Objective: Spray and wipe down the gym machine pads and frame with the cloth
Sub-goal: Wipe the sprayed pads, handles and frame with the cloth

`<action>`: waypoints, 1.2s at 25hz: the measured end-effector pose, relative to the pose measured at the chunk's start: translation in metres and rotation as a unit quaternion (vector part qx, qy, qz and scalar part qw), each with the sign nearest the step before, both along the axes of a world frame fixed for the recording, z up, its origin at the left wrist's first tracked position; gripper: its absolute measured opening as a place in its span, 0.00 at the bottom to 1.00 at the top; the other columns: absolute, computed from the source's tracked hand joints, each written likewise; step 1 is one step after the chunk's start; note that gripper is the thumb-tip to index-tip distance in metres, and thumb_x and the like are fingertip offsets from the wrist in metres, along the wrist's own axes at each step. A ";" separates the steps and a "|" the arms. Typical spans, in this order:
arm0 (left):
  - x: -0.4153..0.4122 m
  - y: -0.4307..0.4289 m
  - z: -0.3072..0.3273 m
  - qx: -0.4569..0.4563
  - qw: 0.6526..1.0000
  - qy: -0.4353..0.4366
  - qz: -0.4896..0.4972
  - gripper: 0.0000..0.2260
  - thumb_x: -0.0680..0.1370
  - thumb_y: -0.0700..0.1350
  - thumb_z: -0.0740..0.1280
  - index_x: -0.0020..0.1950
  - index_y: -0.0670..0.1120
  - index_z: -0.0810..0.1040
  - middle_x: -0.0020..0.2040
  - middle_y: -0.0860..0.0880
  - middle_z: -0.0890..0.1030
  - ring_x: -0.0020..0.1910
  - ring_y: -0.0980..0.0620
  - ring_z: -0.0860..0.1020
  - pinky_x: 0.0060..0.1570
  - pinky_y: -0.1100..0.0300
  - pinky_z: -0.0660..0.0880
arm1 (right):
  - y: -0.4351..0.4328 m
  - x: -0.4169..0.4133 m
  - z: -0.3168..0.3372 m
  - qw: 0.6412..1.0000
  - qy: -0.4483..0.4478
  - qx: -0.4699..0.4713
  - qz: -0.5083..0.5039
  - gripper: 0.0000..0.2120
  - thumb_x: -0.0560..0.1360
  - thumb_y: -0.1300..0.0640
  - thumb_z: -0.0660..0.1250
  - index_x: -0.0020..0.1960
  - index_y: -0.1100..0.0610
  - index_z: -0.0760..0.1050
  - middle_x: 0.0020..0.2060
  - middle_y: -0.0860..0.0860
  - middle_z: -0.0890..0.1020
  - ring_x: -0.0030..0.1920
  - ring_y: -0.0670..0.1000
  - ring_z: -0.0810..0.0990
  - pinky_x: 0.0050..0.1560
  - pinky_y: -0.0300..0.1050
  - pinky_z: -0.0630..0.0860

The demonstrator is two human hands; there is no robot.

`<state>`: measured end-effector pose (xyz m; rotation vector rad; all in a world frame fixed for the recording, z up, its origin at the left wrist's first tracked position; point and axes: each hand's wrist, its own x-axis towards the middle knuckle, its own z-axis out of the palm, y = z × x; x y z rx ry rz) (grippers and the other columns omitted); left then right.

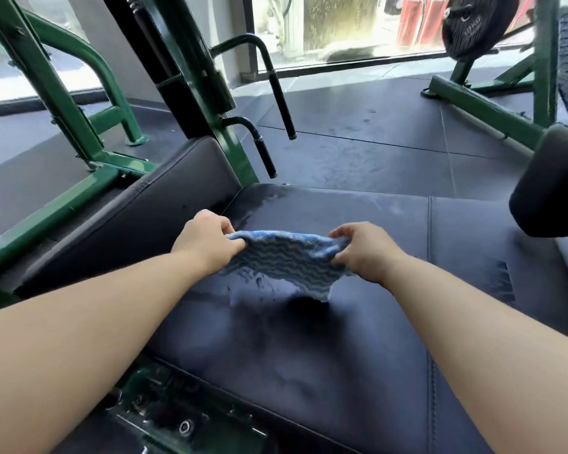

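dark rubber floor tiles (358, 132) run to bright floor-level windows (338, 24); a grey wall (112, 37) stands between them.

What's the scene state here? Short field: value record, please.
setting: gym floor, green machine frame
left hand: pinching the cloth's left edge
right hand: pinching the cloth's right edge
cloth: blue wavy pattern, stretched between both hands, held above the pad
seat pad: dark, wet streaks and droplets near the cloth
roller pad: right, untouched
weight plate: on the far machine
spray bottle: not in view
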<state>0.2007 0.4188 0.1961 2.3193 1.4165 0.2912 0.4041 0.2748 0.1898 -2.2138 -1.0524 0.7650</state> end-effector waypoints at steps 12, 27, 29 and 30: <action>-0.048 -0.028 -0.059 -0.157 0.905 -0.358 0.167 0.10 0.73 0.46 0.71 0.36 0.46 0.73 0.34 0.47 0.77 0.32 0.51 0.74 0.35 0.63 0.73 | 0.060 -0.117 -0.069 0.959 0.223 0.177 0.021 0.19 0.66 0.49 0.68 0.38 0.66 0.71 0.29 0.58 0.70 0.33 0.50 0.69 0.36 0.45 0.68; -0.260 -0.144 -0.139 -0.196 0.935 -0.049 0.291 0.15 0.73 0.36 0.59 0.48 0.55 0.78 0.40 0.53 0.82 0.37 0.52 0.77 0.38 0.61 0.72 | 0.045 -0.283 -0.136 0.716 -0.028 -0.325 0.617 0.11 0.74 0.58 0.65 0.55 0.60 0.78 0.52 0.56 0.82 0.51 0.56 0.81 0.55 0.48 0.78; -0.272 -0.147 -0.151 -0.209 0.921 -0.050 0.325 0.14 0.75 0.36 0.58 0.48 0.54 0.77 0.35 0.50 0.79 0.29 0.51 0.72 0.27 0.64 0.69 | 0.037 -0.308 -0.159 0.693 -0.130 -0.299 0.643 0.11 0.73 0.56 0.66 0.53 0.61 0.79 0.49 0.56 0.83 0.48 0.56 0.82 0.47 0.44 0.79; -0.275 -0.149 -0.156 -0.222 0.918 -0.053 0.326 0.14 0.75 0.37 0.57 0.48 0.53 0.77 0.34 0.49 0.76 0.27 0.51 0.69 0.23 0.65 0.67 | 0.033 -0.317 -0.170 0.698 -0.148 -0.277 0.643 0.10 0.74 0.56 0.66 0.52 0.60 0.79 0.48 0.56 0.83 0.48 0.56 0.81 0.45 0.43 0.77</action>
